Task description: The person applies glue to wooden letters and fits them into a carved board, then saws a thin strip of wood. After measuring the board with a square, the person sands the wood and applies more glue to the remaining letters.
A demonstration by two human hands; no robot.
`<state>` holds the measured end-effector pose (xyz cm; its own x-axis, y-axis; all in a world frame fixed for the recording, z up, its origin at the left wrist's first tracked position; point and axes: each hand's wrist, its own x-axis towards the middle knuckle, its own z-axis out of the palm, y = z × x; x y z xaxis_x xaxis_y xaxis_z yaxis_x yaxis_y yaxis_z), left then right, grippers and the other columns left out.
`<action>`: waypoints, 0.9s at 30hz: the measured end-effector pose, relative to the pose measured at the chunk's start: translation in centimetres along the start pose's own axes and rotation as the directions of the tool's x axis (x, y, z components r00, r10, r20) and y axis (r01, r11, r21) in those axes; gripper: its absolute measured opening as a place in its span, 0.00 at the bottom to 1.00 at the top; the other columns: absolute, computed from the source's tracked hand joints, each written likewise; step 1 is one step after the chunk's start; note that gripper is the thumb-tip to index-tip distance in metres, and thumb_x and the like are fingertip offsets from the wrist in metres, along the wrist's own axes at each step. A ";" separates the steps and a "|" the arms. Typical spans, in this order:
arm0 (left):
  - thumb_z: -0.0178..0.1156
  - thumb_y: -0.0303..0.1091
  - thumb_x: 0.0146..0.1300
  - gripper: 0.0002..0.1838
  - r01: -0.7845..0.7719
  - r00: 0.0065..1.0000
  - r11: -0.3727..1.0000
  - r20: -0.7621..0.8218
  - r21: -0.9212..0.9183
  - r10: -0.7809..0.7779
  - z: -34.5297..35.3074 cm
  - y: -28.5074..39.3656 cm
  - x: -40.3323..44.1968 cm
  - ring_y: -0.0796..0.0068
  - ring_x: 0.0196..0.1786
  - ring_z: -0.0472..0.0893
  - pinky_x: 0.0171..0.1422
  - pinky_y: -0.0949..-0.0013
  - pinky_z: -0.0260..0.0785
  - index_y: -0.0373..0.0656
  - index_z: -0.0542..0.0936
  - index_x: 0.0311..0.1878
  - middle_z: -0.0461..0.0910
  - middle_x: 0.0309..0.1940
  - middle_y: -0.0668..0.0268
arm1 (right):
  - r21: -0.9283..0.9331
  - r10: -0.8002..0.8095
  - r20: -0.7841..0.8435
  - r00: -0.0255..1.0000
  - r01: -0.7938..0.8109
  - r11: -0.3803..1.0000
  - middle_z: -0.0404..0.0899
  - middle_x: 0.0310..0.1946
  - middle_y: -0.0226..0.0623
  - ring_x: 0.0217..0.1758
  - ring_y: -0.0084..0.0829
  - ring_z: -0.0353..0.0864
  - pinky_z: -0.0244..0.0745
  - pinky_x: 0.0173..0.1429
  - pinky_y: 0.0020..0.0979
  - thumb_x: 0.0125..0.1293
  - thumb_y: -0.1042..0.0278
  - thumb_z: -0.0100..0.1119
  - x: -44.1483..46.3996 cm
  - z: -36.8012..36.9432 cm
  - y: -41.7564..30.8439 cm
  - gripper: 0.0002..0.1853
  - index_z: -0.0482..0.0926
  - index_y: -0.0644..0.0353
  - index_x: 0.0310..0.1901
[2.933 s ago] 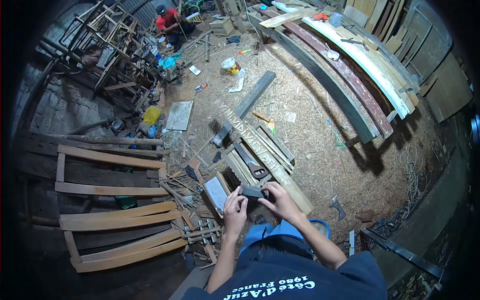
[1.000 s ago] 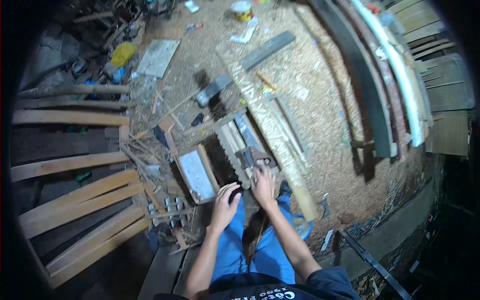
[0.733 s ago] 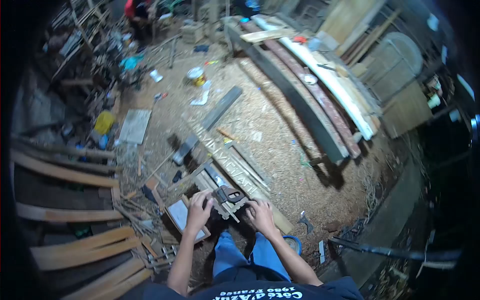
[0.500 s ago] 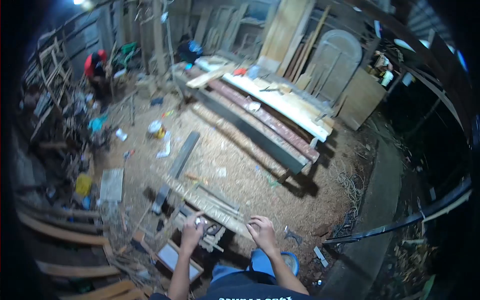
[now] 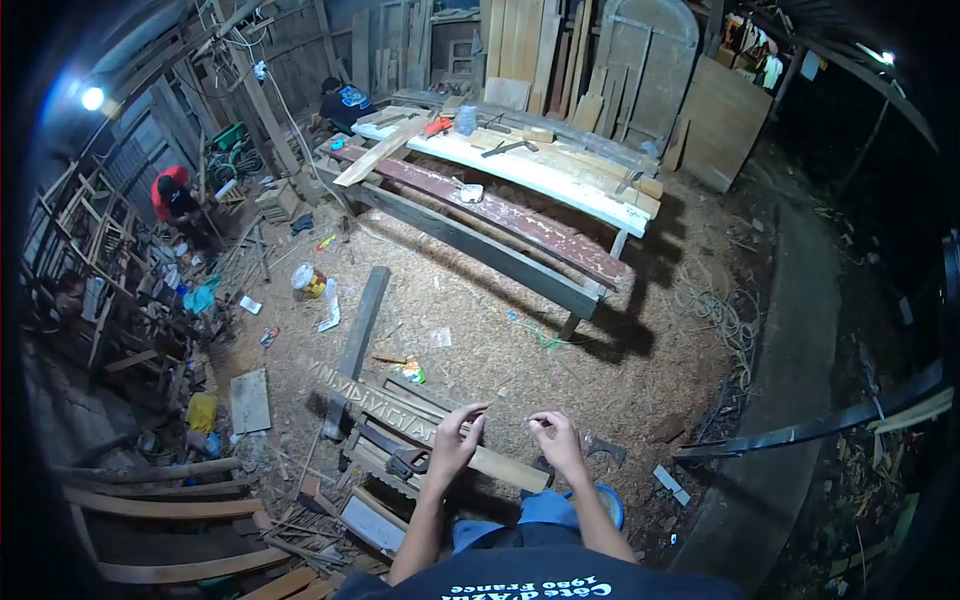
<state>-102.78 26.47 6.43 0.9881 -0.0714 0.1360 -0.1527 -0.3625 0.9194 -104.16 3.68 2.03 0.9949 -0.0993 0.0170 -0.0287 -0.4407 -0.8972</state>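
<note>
My left hand [image 5: 455,448] is raised over the right part of a wooden board [image 5: 372,405] carved with raised letters, its fingers curled together at the tips. A thin sliver may be between them, too small to make out. Beside it, my right hand [image 5: 560,442] is held up past the board's edge with thumb and fingertips drawn together; what they pinch, if anything, is not visible. The two hands are apart. A handsaw with a dark handle [image 5: 408,461] lies just left of my left wrist, on wood below the lettered board.
A dark plank [image 5: 364,320] lies beyond the carved board. Ahead stands a long workbench [image 5: 590,208] with boards and tools. Two other people are at the back left, one in a red shirt [image 5: 165,195]. Rope [image 5: 722,315] lies on the ground at right, and wood scraps at left.
My left hand has moved right, away from the saw handle, towards my right hand. My right hand's fingertips have turned inward to face it. The camera view has tilted up.
</note>
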 end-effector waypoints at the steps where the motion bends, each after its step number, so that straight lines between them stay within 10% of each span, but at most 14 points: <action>1: 0.64 0.27 0.74 0.12 0.000 1.000 0.999 -0.016 -0.048 -0.001 0.8 1.0 0.6 0.63 0.53 0.89 0.61 0.63 0.79 0.38 0.86 0.58 0.90 0.50 0.55 | -0.029 0.037 0.113 0.993 -0.034 0.999 0.88 0.44 0.44 0.50 0.43 0.87 0.80 0.59 0.41 0.71 0.63 0.68 0.4 -1.0 0.9 0.10 0.89 0.60 0.46; 7: 0.63 0.25 0.74 0.13 0.085 0.981 0.992 -0.164 -0.091 -0.099 4.5 5.0 0.7 0.68 0.55 0.88 0.61 0.65 0.78 0.38 0.86 0.59 0.90 0.51 0.57 | -0.193 -0.080 0.444 0.892 0.182 0.964 0.88 0.45 0.44 0.53 0.48 0.86 0.79 0.60 0.47 0.71 0.61 0.66 5.2 -6.8 2.4 0.12 0.89 0.57 0.48; 27: 0.64 0.30 0.75 0.15 0.091 0.975 0.980 0.218 -0.179 -0.051 7.5 0.8 -3.5 0.64 0.59 0.87 0.66 0.63 0.76 0.39 0.85 0.62 0.89 0.55 0.56 | -0.198 -0.209 -0.052 0.977 0.195 0.961 0.86 0.51 0.42 0.59 0.47 0.84 0.79 0.65 0.42 0.64 0.68 0.74 -4.2 -7.9 -2.5 0.11 0.87 0.57 0.46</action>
<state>-106.49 19.43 3.89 0.9673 -0.2537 0.0055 -0.0569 -0.1957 0.9790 -109.04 -1.85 7.68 0.9726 -0.0515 0.2268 0.1470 -0.6194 -0.7712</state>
